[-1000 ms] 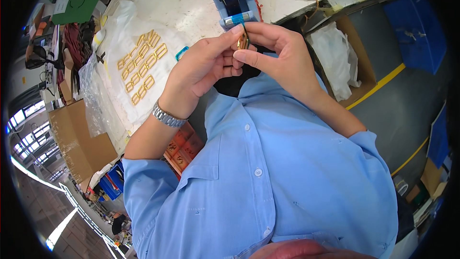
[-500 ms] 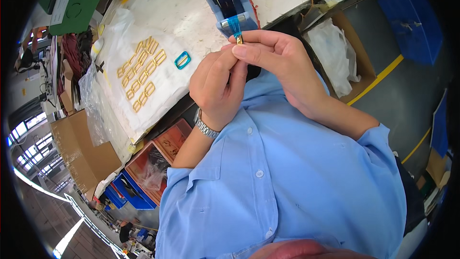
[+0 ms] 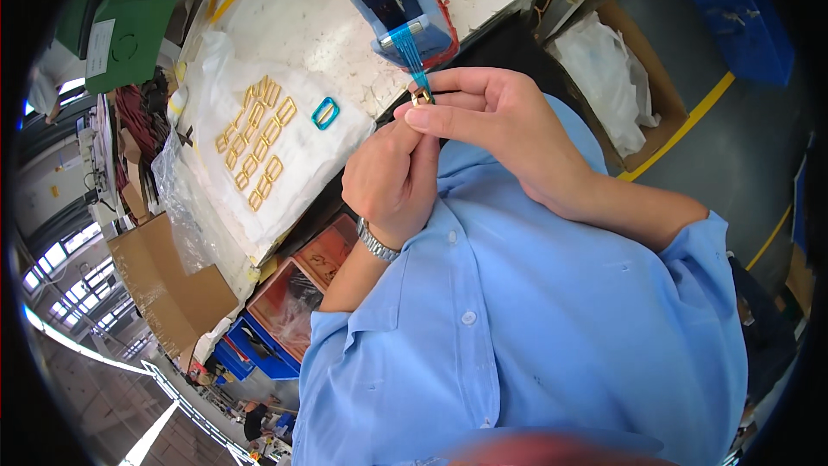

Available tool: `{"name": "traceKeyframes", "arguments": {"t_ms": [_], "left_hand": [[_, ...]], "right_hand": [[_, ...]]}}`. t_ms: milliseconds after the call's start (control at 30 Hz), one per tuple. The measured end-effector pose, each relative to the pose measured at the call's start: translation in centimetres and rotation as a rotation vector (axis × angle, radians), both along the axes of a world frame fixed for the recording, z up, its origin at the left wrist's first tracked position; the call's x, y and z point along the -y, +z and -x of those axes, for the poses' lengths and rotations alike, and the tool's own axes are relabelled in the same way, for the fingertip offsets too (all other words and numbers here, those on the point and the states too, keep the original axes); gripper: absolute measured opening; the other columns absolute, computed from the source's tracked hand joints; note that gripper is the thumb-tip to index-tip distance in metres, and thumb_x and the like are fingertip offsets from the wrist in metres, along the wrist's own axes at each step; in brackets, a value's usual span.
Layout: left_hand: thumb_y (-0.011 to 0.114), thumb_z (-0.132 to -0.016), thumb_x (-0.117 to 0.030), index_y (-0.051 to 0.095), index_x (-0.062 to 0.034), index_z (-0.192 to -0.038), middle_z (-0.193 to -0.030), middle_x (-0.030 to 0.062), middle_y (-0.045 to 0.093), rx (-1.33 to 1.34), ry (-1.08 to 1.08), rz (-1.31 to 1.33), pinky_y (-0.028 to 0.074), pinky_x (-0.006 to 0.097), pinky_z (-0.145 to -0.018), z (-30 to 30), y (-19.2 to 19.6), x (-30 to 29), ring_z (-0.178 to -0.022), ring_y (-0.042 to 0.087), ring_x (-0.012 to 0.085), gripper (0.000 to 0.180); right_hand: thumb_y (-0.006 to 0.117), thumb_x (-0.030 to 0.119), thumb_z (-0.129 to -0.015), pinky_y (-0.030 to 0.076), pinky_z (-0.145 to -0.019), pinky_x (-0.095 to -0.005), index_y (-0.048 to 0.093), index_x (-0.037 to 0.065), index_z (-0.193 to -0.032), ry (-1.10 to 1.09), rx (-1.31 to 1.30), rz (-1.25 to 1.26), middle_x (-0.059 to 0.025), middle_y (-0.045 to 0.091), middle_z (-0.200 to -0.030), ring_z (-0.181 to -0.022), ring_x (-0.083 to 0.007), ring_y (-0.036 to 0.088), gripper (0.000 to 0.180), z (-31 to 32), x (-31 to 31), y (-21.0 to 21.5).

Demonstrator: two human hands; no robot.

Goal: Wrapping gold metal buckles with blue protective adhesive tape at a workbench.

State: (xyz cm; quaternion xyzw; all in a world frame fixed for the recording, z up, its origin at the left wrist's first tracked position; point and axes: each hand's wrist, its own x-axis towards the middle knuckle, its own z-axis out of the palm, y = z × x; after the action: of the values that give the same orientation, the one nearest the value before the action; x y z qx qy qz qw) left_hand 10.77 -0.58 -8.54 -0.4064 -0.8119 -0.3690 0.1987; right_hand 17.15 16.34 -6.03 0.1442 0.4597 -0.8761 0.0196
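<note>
My left hand [image 3: 388,174] and my right hand [image 3: 504,125] meet in front of my shirt, both closed with fingertips pinching a small gold buckle [image 3: 422,97]. Most of the buckle is hidden by fingers. A strip of blue tape [image 3: 411,55] stretches from the tape dispenser [image 3: 435,26] down to the buckle. Left of my hands, several gold slider buckles [image 3: 270,131] lie in rows on a white sheet [image 3: 302,164]. Apart from these rows lies one buckle covered in blue [image 3: 325,113].
Beyond the sheet is the worktable [image 3: 319,43], with a yellow cutter [image 3: 226,5] on it. A carton with white plastic [image 3: 608,78] stands on the right. Under the table's left edge are an orange-red bin [image 3: 280,302] and a cardboard box [image 3: 164,285].
My hands have drawn the buckle away from the dispenser, toward my body. The blue tape between them is now longer. My view has shifted a little.
</note>
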Motion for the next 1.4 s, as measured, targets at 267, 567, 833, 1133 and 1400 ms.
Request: {"name": "traceKeyframes", "arguments": {"t_ms": [267, 567, 833, 1133, 1400], "left_hand": [[0.085, -0.086, 0.004, 0.08, -0.0033, -0.103, -0.091, 0.0142, 0.08, 0.025, -0.002, -0.013, 0.058, 0.032, -0.064, -0.1, 0.0, -0.4, -0.072, 0.076, 0.0259, 0.019], [0.077, -0.099, 0.0, 0.078, 0.0046, -0.105, -0.082, 0.0097, 0.078, 0.656, -0.05, -0.14, 0.059, 0.026, -0.065, 2.1, 2.2, -1.7, -0.07, 0.075, 0.0146, 0.007], [0.073, -0.106, -0.007, 0.077, 0.0088, -0.102, -0.08, 0.0101, 0.075, 1.217, -0.15, -0.154, 0.062, 0.027, -0.058, 5.7, 5.1, -2.2, -0.066, 0.073, 0.0151, 0.017], [0.076, -0.104, -0.014, 0.077, 0.006, -0.098, -0.069, 0.0056, 0.068, 1.359, -0.125, -0.154, 0.043, 0.023, -0.043, 6.9, 5.4, -2.3, -0.051, 0.059, 0.0097, 0.021], [0.075, -0.106, -0.015, 0.075, 0.0037, -0.094, -0.065, 0.0016, 0.062, 1.537, -0.137, -0.216, 0.036, 0.022, -0.041, 6.6, 5.8, -1.4, -0.047, 0.052, 0.0067, 0.022]], "right_hand": [[0.081, 0.023, -0.1, 0.055, -0.085, -0.0226, 0.069, -0.009, -0.132, -0.072, -0.05, -0.017, -0.0088, 0.081, -0.11, -0.099, -0.0067, 0.07, 0.047, 0.2, 0.3, -0.9], [0.072, 0.027, -0.107, 0.054, -0.082, -0.0227, 0.07, -0.007, -0.127, -0.043, -0.028, 0.017, -0.0016, 0.072, -0.094, -0.09, -0.0075, 0.067, 0.039, 1.1, 0.1, -1.8], [0.066, 0.011, -0.106, 0.057, -0.089, -0.0256, 0.071, -0.007, -0.128, -0.089, -0.149, -0.06, -0.0054, 0.078, -0.103, -0.099, -0.0102, 0.073, 0.029, 0.9, 0.2, -2.8], [0.075, 0.015, -0.102, 0.061, -0.088, -0.0279, 0.077, -0.007, -0.122, -0.042, -0.171, -0.22, -0.0131, 0.083, -0.105, -0.097, -0.0129, 0.078, 0.031, 2.8, -1.0, -2.9], [0.077, 0.017, -0.1, 0.054, -0.066, -0.0252, 0.078, -0.007, -0.116, -0.05, -0.104, -0.315, -0.0089, 0.083, -0.092, -0.076, -0.0065, 0.07, 0.028, 1.3, -0.5, -1.5]]}}
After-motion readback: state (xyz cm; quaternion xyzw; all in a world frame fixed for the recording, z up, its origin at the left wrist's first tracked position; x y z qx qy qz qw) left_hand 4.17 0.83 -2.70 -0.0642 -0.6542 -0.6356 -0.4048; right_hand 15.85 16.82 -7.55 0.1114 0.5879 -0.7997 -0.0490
